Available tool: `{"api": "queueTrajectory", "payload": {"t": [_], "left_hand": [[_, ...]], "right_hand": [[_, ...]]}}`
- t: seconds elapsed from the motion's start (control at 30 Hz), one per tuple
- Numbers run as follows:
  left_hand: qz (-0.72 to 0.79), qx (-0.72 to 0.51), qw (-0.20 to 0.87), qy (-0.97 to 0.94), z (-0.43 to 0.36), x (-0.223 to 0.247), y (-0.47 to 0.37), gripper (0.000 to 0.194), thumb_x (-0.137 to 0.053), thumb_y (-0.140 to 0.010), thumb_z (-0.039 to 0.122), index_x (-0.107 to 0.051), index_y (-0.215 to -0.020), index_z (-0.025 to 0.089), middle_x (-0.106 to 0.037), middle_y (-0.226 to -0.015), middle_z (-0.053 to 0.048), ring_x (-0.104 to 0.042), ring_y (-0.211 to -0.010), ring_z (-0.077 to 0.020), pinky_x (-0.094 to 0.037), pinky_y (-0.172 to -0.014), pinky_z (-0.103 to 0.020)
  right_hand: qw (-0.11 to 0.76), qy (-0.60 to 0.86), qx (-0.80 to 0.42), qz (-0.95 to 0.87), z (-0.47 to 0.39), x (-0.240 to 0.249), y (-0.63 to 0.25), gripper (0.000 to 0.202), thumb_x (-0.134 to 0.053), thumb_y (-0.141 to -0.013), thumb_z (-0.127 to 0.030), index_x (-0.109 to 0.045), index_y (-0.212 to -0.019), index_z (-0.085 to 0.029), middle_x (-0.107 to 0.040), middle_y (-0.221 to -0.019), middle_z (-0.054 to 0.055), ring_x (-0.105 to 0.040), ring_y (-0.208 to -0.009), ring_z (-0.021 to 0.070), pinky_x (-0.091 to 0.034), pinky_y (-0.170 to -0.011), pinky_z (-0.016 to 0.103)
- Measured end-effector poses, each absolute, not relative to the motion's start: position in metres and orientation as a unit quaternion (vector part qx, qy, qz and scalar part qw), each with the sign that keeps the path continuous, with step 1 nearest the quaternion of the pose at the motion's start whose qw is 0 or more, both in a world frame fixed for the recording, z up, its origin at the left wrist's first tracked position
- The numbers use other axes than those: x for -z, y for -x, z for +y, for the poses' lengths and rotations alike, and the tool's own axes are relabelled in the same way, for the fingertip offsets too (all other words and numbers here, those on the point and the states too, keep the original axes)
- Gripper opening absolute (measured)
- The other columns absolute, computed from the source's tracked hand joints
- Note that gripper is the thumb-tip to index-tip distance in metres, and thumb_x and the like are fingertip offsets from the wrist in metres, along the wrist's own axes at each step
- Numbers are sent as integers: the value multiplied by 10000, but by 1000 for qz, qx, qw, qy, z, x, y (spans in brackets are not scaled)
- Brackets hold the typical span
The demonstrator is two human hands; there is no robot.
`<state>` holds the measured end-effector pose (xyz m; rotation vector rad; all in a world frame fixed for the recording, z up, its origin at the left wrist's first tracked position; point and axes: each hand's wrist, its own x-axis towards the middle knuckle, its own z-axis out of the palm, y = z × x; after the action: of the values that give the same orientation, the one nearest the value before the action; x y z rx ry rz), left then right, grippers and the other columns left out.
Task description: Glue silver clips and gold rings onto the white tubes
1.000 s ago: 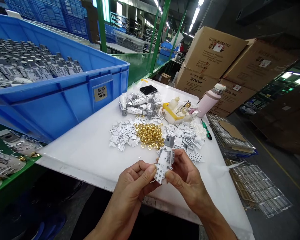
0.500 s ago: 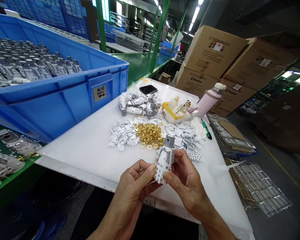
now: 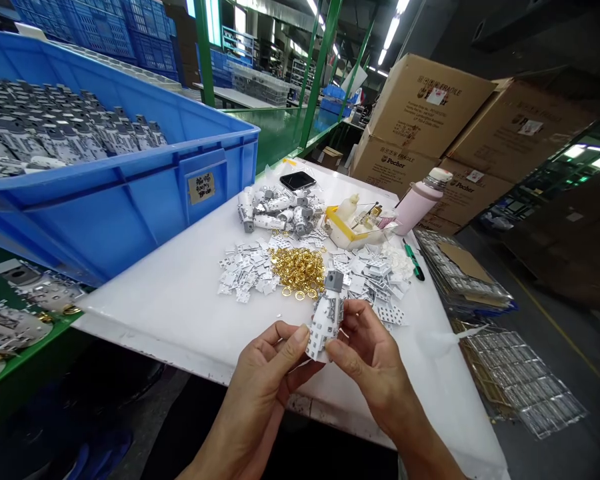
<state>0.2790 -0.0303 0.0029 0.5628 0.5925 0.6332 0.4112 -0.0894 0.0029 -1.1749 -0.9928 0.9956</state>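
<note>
Between the left hand [image 3: 275, 360] and the right hand [image 3: 375, 363], both closed to a pinch on its lower end, a white model part [image 3: 326, 317] with a grey block top tilts upright. Just beyond the hands lie shiny gold rings [image 3: 300, 270], flanked by flat white pieces [image 3: 247, 270] on the smooth white tabletop [image 3: 180, 293]. Farther off, brown cartons [image 3: 425, 100] stand stacked.

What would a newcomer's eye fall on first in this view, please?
Probably the heap of gold rings, bright in the middle of the white table between two piles of small white pieces. Next might come the big blue bin on the left, holding rows of grey-and-white parts, and the pink bottle at the table's far right.
</note>
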Motion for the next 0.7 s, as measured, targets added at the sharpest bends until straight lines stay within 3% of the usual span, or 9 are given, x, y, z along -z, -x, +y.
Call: {"api": "queueTrajectory", "payload": {"t": [0.2, 0.47, 0.7], "left_hand": [[290, -299, 845, -335, -31, -2, -278, 204, -606, -898, 358, -618, -784, 189, -678, -831, -19, -605, -878, -169, -481, -919, -345], [330, -287, 764, -475, -24, -4, -269, 212, -692, -815, 424, -642, -843, 220, -661, -882, 15, -598, -885, -166, -474, -831, -281], [309, -250, 782, -480, -17, 0, -266, 314, -831, -672, 331, -612, -867, 219, -639, -880, 41, -606, -668, -104, -436, -612, -229]], "right_hand": [[596, 505, -457, -426, -88, -7, -412, 303, -655, -887, -327, -489, -1122, -232, -622, -1101, 56, -598, -1001, 175, -485, -887, 299], [571, 563, -401, -443, -97, -12, -413, 340, -663, -886, -313, -480, -1170, -273, -597, -1125, 32, -550, -1024, 185, -444, -943, 345], [552, 576, -344, -495, -109, -2, -411, 397, -622, -918, -266, -439, -1260, -352, -559, -1200, 7, -544, -1144, 163, -444, -1004, 264]]}}
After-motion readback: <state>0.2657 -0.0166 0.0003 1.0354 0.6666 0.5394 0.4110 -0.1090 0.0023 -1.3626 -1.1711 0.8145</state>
